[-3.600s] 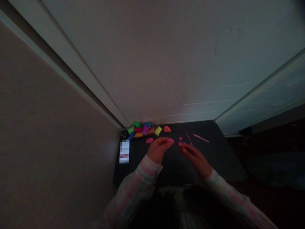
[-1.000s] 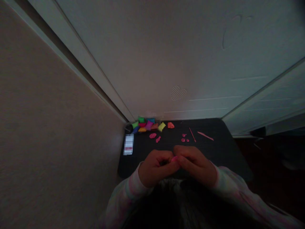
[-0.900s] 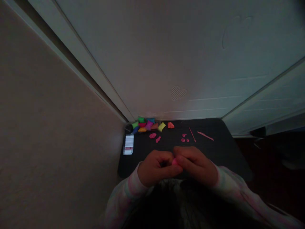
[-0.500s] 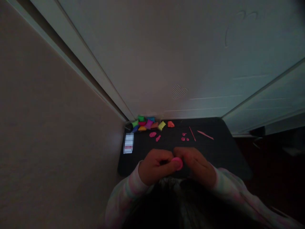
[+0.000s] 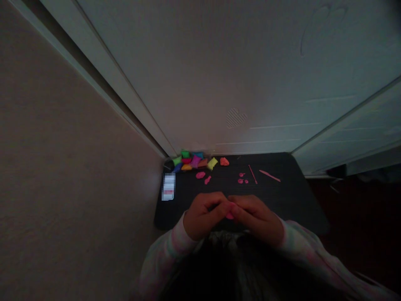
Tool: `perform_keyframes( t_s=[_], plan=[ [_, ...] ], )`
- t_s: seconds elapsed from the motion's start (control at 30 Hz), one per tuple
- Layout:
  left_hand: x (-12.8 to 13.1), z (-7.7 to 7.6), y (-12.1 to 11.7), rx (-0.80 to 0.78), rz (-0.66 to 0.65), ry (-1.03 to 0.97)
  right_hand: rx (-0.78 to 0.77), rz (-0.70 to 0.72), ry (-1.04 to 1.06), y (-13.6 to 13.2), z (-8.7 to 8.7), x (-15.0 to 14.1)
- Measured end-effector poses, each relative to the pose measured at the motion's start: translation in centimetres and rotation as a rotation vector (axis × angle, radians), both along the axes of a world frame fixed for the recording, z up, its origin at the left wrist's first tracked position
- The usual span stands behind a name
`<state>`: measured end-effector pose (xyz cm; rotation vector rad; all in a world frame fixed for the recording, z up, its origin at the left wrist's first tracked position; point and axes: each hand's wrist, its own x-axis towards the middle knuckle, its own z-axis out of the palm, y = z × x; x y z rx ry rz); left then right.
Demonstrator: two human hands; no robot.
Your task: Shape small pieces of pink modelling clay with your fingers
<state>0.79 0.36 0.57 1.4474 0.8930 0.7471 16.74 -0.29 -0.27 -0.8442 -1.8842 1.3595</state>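
Observation:
Between my two hands is a piece of bright pink modelling clay, held above the near part of a dark table. My left hand is closed, its thumb and fingertips pressing the clay from the left. From the right, my right hand pinches the same piece, thumb over it. Fingers cover much of the clay. Beyond my left hand lie two pink clay pieces. Several small pink clay bits lie past my right hand, beside a thin pink stick tool and a flat pink tool.
Colourful clay packets are heaped at the back left, with an orange clay lump to their right. A blurred white card or phone lies at the left edge. A pale panel rises behind the table, and a wall stands left.
My right thumb has come over onto the pink clay, which my left thumb alone covered before. Less of the clay's round face shows now. The things on the table stay put.

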Motion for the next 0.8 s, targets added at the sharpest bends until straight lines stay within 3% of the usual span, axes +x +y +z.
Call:
perform_keyframes(
  t_s=[0.1, 0.33, 0.43, 0.67, 0.8],
  plan=[
    [0.1, 0.2, -0.1, 0.062, 0.02, 0.035, -0.002, -0.021, 0.031, -0.1, -0.3, 0.1],
    [0.9, -0.5, -0.6, 0.142, 0.247, 0.112, -0.05, -0.083, -0.064, 0.2, -0.1, -0.4],
    [0.7, -0.5, -0.5, 0.11, 0.193, 0.1, -0.03, -0.071, -0.063, 0.3, 0.0, -0.3],
    [-0.2, 0.4, 0.4, 0.076, -0.124, 0.077, -0.116, 0.159, 0.05, 0.6, -0.1, 0.5],
    [0.2, 0.1, 0.2, 0.145, -0.054, 0.043, -0.111, 0.112, 0.061, 0.5, -0.2, 0.6]
  ],
)
